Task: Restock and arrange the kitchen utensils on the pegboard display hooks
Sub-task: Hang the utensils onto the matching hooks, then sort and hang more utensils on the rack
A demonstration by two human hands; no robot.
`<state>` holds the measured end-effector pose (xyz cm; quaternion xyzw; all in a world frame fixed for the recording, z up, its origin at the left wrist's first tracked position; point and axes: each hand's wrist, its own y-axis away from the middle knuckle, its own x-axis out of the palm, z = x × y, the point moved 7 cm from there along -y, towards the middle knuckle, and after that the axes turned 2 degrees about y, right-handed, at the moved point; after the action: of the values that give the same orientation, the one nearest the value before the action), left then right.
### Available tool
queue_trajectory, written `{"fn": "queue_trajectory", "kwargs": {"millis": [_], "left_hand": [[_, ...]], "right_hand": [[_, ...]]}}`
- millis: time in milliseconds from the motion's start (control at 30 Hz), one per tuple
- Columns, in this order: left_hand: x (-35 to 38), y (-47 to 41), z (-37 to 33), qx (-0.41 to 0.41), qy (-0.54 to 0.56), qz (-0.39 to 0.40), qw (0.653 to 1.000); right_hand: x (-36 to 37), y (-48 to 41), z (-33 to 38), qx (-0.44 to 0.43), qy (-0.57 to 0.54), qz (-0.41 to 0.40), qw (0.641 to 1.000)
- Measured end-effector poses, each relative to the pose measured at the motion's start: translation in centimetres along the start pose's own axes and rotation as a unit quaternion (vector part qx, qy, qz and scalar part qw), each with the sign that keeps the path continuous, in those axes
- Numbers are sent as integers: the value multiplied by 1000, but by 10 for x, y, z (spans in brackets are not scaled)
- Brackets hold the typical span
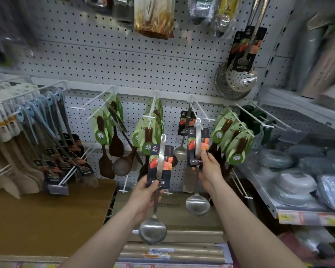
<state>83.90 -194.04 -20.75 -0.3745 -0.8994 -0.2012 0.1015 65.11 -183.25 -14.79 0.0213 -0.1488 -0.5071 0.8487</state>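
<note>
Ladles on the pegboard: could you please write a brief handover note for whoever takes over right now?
Left grip: holds a ladle by its card, clear of the hooks.
Right grip: holds a second ladle, its top loop close to a hook; whether it is threaded on, I cannot tell.
Done: a third ladle hangs on the pegboard just behind.
Left: hang both held ladles and tidy the row.

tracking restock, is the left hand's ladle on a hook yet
Off: the left hand holds the ladle free, its hanging hole clear of every hook.
</note>
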Motion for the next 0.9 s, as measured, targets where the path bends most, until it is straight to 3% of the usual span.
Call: {"fn": "queue_trajectory", "kwargs": {"millis": [333,600,900], "left_hand": [[-28,-24,1,9,-1,-68,998],[-21,-37,-7,25,-17,-66,997],[-25,-42,5,10,-25,-78,997]], "right_hand": [[51,-67,-4,65,-110,39,991],[95,-116,-24,83,-193,62,976],[88,-126,-38,84,-128,74,985]]}}
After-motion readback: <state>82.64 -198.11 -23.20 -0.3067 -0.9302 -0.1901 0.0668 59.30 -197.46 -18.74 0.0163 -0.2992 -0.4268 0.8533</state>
